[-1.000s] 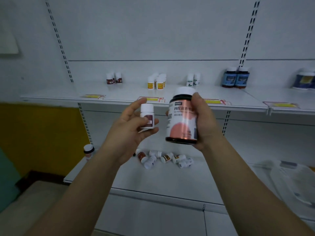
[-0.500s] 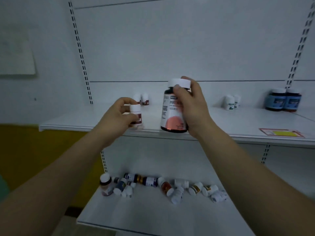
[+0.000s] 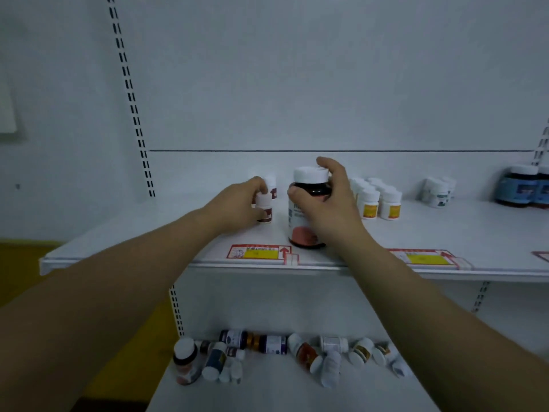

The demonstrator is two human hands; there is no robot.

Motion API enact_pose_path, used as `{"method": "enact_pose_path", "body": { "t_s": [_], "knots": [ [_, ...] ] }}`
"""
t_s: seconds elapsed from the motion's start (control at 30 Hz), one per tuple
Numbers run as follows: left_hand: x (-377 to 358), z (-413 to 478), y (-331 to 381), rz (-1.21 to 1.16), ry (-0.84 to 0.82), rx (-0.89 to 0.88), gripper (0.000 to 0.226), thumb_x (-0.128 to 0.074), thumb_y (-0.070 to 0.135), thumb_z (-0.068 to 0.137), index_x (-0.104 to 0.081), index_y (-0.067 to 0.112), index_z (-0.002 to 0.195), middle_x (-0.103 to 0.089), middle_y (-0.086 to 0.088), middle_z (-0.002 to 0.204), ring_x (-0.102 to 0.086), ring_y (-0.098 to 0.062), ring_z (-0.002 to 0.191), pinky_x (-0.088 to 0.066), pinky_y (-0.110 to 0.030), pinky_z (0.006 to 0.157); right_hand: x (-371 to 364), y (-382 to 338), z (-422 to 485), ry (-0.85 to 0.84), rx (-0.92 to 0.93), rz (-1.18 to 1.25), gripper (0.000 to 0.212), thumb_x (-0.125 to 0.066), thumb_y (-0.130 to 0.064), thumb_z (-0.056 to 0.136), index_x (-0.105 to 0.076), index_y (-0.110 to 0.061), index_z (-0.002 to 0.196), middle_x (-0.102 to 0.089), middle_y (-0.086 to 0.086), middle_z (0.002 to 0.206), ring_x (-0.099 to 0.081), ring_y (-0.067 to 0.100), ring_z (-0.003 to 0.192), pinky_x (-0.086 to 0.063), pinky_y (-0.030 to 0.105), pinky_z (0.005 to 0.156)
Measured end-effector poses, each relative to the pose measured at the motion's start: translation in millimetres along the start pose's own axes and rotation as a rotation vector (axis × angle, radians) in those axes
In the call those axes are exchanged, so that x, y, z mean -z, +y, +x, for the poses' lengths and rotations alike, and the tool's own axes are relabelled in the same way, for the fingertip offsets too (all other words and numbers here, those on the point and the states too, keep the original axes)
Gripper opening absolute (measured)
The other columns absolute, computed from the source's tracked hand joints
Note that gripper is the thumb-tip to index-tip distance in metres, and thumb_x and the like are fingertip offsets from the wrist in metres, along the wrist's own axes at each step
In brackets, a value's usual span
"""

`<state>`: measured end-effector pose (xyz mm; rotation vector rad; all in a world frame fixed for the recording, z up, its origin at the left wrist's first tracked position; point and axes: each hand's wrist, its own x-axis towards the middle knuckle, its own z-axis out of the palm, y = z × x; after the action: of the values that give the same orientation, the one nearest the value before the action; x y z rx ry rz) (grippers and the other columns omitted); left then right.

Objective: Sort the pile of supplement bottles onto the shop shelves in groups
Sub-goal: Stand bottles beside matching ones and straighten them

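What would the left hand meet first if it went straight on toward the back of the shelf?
Probably the rear red-labelled white bottle, standing just behind the held small bottle that the left hand grips. The gap between the two is unclear.

Both bare forearms reach forward and converge, the left hand with fingers curled round a small white bottle, the right hand gripping a large dark bottle just below its cap, thumb leftward.
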<state>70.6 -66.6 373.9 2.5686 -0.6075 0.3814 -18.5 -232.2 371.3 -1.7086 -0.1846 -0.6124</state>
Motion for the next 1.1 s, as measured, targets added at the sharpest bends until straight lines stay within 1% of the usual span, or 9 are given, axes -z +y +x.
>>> {"method": "enact_pose_path", "body": {
  "t_s": [0.07, 0.13, 0.2, 0.33, 0.53, 0.67, 0.83, 1.0, 1.1],
  "knots": [
    [-4.4, 14.0, -2.8, 0.075, 0.037, -0.046, 0.044, -0.072, 0.025, 0.082, -0.052, 0.021, 0.121, -0.056, -0.003, 0.122, -0.054, -0.02, 0.103, -0.043, -0.027, 0.085, -0.8, 3.9, 0.9, -0.003, -0.001, -0.016, 0.063, -0.068, -0.031, 0.085, -0.032, -0.042, 0.134, -0.049, -0.016, 0.109, -0.053, 0.001, 0.093, -0.04, 0.012, 0.073],
    [-8.0, 27.7, -5.6, 0.116, 0.061, -0.081, 0.045, -0.073, 0.024, 0.081, -0.055, 0.018, 0.122, -0.054, -0.006, 0.123, -0.054, -0.021, 0.103, -0.044, -0.029, 0.087, -0.8, 7.3, 2.5, 0.007, 0.006, -0.04, 0.066, -0.067, -0.032, 0.085, -0.029, -0.041, 0.139, -0.046, -0.009, 0.122, -0.052, 0.008, 0.104, -0.042, 0.02, 0.087],
    [-12.7, 40.9, -8.5, 0.143, 0.068, -0.094, 0.044, -0.072, 0.023, 0.082, -0.055, 0.016, 0.122, -0.055, -0.007, 0.122, -0.053, -0.021, 0.103, -0.044, -0.03, 0.089, -0.6, 8.0, 3.6, 0.009, 0.009, -0.052, 0.069, -0.066, -0.033, 0.085, -0.026, -0.04, 0.141, -0.041, -0.007, 0.129, -0.047, 0.012, 0.112, -0.039, 0.025, 0.092],
    [-23.8, 62.8, -14.6, 0.159, 0.079, -0.043, 0.042, -0.07, 0.021, 0.083, -0.054, 0.018, 0.122, -0.056, -0.006, 0.122, -0.054, -0.023, 0.104, -0.045, -0.033, 0.092, 0.8, 8.5, 3.7, 0.001, -0.003, -0.052, 0.073, -0.066, -0.031, 0.087, -0.022, -0.04, 0.144, -0.036, -0.013, 0.126, -0.042, 0.01, 0.115, -0.035, 0.023, 0.093],
    [-32.7, 75.8, -28.5, 0.142, 0.122, -0.013, 0.028, -0.061, 0.009, 0.086, -0.055, 0.014, 0.113, -0.057, -0.008, 0.117, -0.053, -0.022, 0.094, -0.04, -0.028, 0.079, 1.5, 10.8, 4.5, 0.004, -0.011, -0.059, 0.074, -0.066, -0.032, 0.086, -0.022, -0.041, 0.144, -0.036, -0.015, 0.125, -0.041, 0.008, 0.114, -0.035, 0.023, 0.092],
    [-33.8, 79.5, -28.0, 0.18, 0.12, -0.047, 0.033, -0.063, 0.014, 0.087, -0.054, 0.013, 0.119, -0.052, -0.01, 0.122, -0.054, -0.028, 0.104, -0.044, -0.034, 0.088, 1.4, 9.2, 3.4, 0.001, -0.013, -0.057, 0.074, -0.066, -0.032, 0.086, -0.022, -0.039, 0.144, -0.038, -0.011, 0.132, -0.041, 0.009, 0.116, -0.035, 0.024, 0.092],
    [-39.1, 80.0, -23.5, 0.156, 0.135, -0.03, 0.027, -0.059, 0.011, 0.086, -0.056, 0.014, 0.113, -0.058, -0.01, 0.116, -0.056, -0.027, 0.098, -0.048, -0.037, 0.086, 1.3, 6.6, 1.1, 0.012, -0.014, -0.076, 0.074, -0.066, -0.033, 0.085, -0.022, -0.039, 0.145, -0.038, -0.011, 0.132, -0.042, 0.009, 0.114, -0.035, 0.023, 0.089],
    [-40.0, 77.4, -20.8, 0.117, 0.153, -0.009, 0.035, -0.065, 0.025, 0.086, -0.053, 0.013, 0.117, -0.057, -0.008, 0.114, -0.055, -0.025, 0.097, -0.047, -0.036, 0.086, -0.3, 4.6, -0.4, 0.028, -0.024, -0.087, 0.075, -0.066, -0.036, 0.084, -0.022, -0.038, 0.145, -0.036, -0.013, 0.128, -0.04, 0.007, 0.114, -0.035, 0.023, 0.091],
    [-41.5, 80.2, -22.4, 0.104, 0.162, -0.015, 0.029, -0.063, 0.021, 0.087, -0.053, 0.012, 0.113, -0.057, -0.01, 0.112, -0.054, -0.026, 0.095, -0.045, -0.035, 0.082, -0.8, 3.4, -1.6, 0.037, -0.029, -0.1, 0.074, -0.066, -0.037, 0.085, -0.022, -0.039, 0.145, -0.036, -0.015, 0.126, -0.041, 0.008, 0.115, -0.037, 0.024, 0.095]
  ]
}}
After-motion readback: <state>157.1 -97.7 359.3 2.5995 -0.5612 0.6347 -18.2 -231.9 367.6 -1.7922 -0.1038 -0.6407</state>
